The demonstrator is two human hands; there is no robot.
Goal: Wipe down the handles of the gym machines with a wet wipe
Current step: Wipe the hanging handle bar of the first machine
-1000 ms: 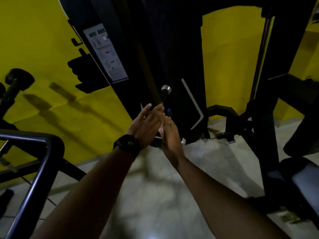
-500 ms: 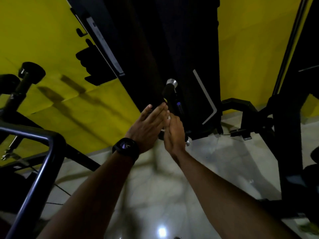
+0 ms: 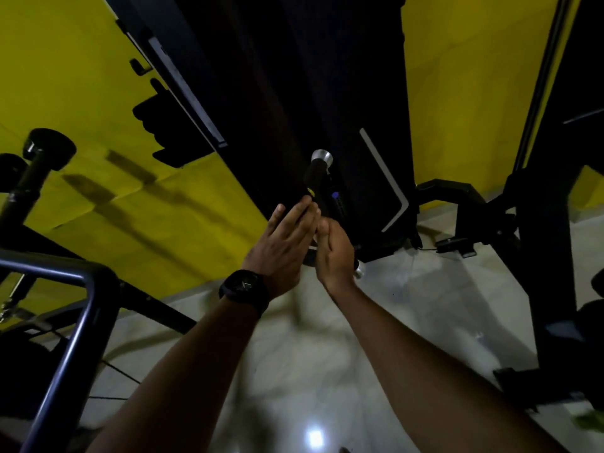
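Observation:
A black machine handle (image 3: 314,176) with a silver end cap (image 3: 322,156) slants down in the middle of the view, and its lower silver cap (image 3: 359,272) shows below my right hand. My left hand (image 3: 282,237), a black watch on its wrist, lies with straight fingers flat against the handle's left side. My right hand (image 3: 335,253) curls round the handle's lower part from the right. A thin white sliver of wet wipe (image 3: 312,247) shows between the two palms; the rest of it is hidden.
The handle hangs in front of a black weight-stack column (image 3: 327,76) against a yellow wall (image 3: 65,76). A dark steel rail (image 3: 81,289) crosses at lower left, padded rollers (image 3: 49,148) stand at far left, and a black frame post (image 3: 549,223) rises at right over pale floor tiles (image 3: 408,305).
The view has shifted closer and to the left along the machine. My right hand's fingers have gone from straight to curled round the handle, while the left hand stays flat against it.

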